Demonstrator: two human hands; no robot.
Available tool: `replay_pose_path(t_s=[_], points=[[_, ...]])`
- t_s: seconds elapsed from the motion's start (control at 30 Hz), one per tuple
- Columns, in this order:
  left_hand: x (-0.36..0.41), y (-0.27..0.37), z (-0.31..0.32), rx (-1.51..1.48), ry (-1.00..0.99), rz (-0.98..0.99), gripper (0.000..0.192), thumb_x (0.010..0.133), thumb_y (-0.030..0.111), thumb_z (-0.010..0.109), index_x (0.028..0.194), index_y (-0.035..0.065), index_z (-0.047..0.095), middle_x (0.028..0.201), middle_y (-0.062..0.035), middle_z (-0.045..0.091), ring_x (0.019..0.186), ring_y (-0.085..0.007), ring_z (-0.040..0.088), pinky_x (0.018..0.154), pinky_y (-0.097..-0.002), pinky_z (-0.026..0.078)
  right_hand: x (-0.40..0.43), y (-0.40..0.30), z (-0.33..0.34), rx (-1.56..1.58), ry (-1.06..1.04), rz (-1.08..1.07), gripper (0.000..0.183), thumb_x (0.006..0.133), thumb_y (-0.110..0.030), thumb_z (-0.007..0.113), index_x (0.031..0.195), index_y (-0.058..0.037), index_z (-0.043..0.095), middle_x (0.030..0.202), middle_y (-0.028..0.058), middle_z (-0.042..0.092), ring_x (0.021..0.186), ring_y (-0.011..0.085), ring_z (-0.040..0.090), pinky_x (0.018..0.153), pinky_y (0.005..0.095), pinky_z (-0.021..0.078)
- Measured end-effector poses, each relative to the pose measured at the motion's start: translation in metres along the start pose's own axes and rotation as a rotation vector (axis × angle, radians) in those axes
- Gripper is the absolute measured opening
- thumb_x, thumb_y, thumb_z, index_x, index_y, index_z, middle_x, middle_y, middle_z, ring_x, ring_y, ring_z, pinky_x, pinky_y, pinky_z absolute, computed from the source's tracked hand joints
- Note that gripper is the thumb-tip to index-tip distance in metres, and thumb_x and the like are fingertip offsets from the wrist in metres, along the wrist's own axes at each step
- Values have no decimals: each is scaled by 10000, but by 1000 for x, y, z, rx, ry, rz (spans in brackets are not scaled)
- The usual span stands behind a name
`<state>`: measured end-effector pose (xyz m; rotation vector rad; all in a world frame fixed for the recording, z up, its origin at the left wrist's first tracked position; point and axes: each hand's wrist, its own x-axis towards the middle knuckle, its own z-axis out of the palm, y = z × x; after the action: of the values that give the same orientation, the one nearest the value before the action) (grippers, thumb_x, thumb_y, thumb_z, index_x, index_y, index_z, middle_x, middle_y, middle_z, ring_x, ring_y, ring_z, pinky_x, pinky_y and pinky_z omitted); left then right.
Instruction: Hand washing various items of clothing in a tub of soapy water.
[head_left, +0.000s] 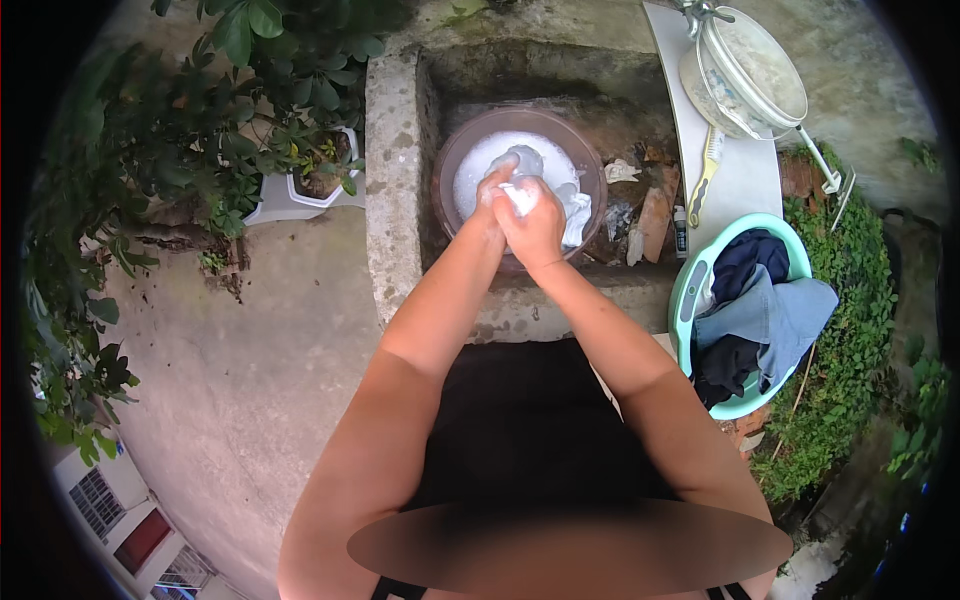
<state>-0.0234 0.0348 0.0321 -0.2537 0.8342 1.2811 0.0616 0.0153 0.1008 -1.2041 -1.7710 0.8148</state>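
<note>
Both of my hands are together over a brown plastic basin (592, 161), which holds water with white suds (466, 176). My left hand (495, 187) and my right hand (546, 225) press a wet, pale cloth (523, 161) between them. White lather or cloth shows between the thumbs; which of the two is unclear. A white, folded part of fabric (576, 217) hangs at the basin's right side, below my right hand. Whether it belongs to the same piece cannot be seen.
The basin stands inside a concrete sink (394, 165). To the right, a white board (754, 180) carries a scrub brush (705, 176) and a lidded bucket (709, 82). A turquoise tub (684, 292) holds dark clothes and denim (795, 315). A small bottle (680, 232) and a brick (658, 217) sit beside the basin.
</note>
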Motion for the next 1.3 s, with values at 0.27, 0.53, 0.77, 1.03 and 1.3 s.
replay_pose_path(t_s=[0.27,0.53,0.77,1.03,1.3], points=[[-19,-27,40,90,97,120,216,881,209,439,924,29,551,813,-99,595,702,-205,582,635,-324,486,45,46,-5,-64,49,595,294,744,-333,584,683,-47,615,680,177,596,688,342,584,632,402,444],[-26,-15,33,78,-28,55,219,873,185,408,922,22,545,842,-109,595,739,-218,589,658,-349,485,56,38,-17,-229,-89,562,414,787,-419,526,728,-22,630,745,221,591,766,372,576,724,385,445],[-10,28,14,52,47,83,225,861,95,410,1043,-10,493,999,-129,566,923,-242,546,813,-358,439,65,73,-51,322,-672,785,564,750,-461,604,989,49,594,929,154,625,878,245,583,792,317,423],[61,-10,-112,498,-127,612,403,760,-38,484,1159,-26,422,1129,-135,450,1005,-225,476,857,-321,424,63,47,-58,753,-826,688,452,615,43,590,1065,41,548,1001,97,590,930,186,549,832,286,412],[-10,-1,-17,47,-81,-256,435,864,277,448,1166,-36,441,1136,-134,500,1050,-249,481,947,-363,351,62,56,-71,1118,-717,732,476,634,40,554,1108,36,508,1030,111,576,979,228,542,875,330,414]])
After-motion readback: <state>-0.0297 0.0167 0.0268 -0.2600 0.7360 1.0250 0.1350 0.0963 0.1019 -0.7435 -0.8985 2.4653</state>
